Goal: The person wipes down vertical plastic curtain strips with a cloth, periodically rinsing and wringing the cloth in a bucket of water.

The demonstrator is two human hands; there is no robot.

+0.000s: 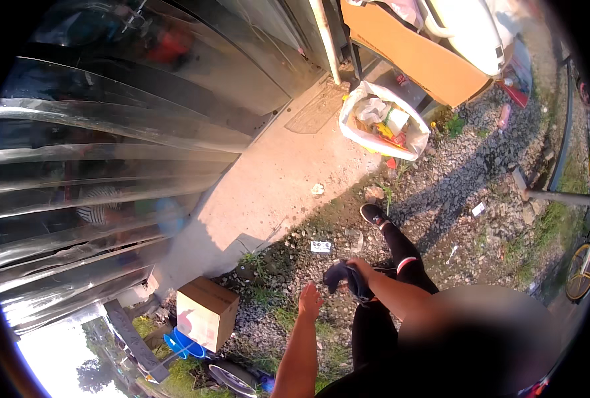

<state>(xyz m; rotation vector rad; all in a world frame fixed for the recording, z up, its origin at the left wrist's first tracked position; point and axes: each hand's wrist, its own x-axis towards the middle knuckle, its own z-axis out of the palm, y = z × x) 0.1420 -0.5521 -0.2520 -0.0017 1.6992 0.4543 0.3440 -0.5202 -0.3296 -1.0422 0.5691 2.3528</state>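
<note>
In the lower middle of the view, my right hand (362, 271) grips a bunched dark cloth (347, 280), perhaps a garment or glove, which hangs over my legs. My left hand (310, 300) is a short way to the left of the cloth, apart from it. It holds nothing I can see, and its fingers are spread a little. Beneath both hands is gravel (295, 268) with tufts of grass. One black shoe (373, 215) of mine is planted at the edge of the gravel.
Clear plastic strip curtains (126, 134) hang at left beside a concrete strip (275, 164). A closed cardboard box (208, 311) sits lower left by a blue basin (188, 346). A rubbish bag (350, 124) stands beyond my foot, near a large cardboard piece (414, 54). A bicycle wheel (581, 272) shows right.
</note>
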